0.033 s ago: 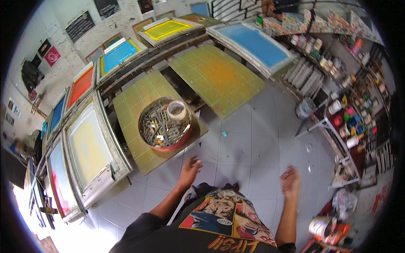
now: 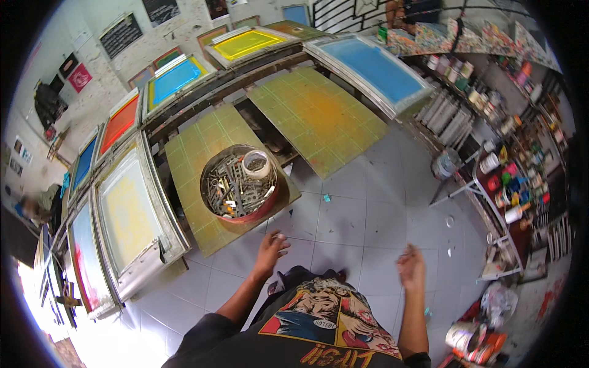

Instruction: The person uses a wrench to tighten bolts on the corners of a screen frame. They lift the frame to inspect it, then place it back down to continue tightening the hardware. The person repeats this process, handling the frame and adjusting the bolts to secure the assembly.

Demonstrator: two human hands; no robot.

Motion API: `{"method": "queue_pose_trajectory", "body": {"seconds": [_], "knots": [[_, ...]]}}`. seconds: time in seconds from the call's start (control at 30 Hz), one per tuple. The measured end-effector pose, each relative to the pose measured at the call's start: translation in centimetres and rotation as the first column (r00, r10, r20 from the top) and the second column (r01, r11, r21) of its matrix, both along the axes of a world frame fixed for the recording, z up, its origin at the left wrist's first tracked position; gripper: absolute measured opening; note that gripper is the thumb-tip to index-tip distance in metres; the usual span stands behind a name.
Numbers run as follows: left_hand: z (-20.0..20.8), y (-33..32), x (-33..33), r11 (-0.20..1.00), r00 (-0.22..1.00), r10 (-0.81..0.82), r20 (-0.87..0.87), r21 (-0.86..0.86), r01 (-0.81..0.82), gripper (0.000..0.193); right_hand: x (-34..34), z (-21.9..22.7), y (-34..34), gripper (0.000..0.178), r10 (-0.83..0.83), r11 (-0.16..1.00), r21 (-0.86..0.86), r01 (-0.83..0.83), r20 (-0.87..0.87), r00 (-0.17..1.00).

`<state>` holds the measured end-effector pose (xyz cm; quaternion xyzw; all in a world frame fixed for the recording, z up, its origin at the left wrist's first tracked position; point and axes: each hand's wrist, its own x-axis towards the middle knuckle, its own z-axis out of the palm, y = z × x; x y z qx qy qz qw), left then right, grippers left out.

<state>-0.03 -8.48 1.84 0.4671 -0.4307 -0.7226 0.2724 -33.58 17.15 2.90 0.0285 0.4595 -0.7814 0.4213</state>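
My left hand [image 2: 271,253] hangs in the air over the tiled floor, just this side of a printing board. It holds nothing, and its fingers are loosely bent and apart. Out to the right, my right hand [image 2: 411,266] is also in the air, empty, with its fingers slightly bent. Nearest to the left hand is a round reddish tub [image 2: 248,216] full of metal tools and hardware. It sits on the near end of a yellow-green board [image 2: 211,138]. Inside the tub stands a small white container [image 2: 256,164] with small dark bits in it.
A second yellow-green board [image 2: 319,119] projects beyond the first. Framed printing screens, among them a blue one [image 2: 374,64] and a pale one [image 2: 129,208], surround the boards. At right are a cluttered table [image 2: 494,196] and paint tubs [image 2: 463,337]. Another person [image 2: 43,205] is at far left.
My right hand has shifted slightly to the left, its fingers a little more bent. My left hand has moved slightly left and down. The tub and boards stay in place.
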Motion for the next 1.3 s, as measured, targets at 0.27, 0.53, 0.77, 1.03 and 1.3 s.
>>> {"method": "queue_pose_trajectory", "body": {"seconds": [0.27,0.53,0.77,1.03,1.3], "knots": [[1.2,-1.1,-5.9,0.975,0.952,0.075,-0.297,0.224,-0.007,0.049,0.9,-1.3,-16.9,0.028,0.812,0.570,0.284,-0.771,-0.049,0.582],[3.0,-11.6,-23.1,0.977,0.977,-0.191,-0.092,-0.112,0.180,0.042,-13.0,0.1,-25.1,0.028,0.779,0.612,0.452,-0.649,-0.488,0.394],[4.8,-23.9,-39.1,0.837,0.948,-0.282,0.150,-0.445,0.320,0.049,-33.7,4.5,-27.0,0.032,0.433,0.870,0.462,-0.171,-0.552,0.713],[1.8,-27.5,-55.8,0.888,0.987,-0.016,0.158,-0.451,0.086,0.061,-63.0,8.3,-39.8,0.031,0.313,0.922,0.385,0.052,-0.816,0.486],[-1.5,-28.7,-66.1,0.840,0.889,0.393,0.233,-0.485,-0.244,0.068,-81.7,3.3,-56.6,0.061,0.637,0.752,0.651,0.102,-0.758,0.138]]}}
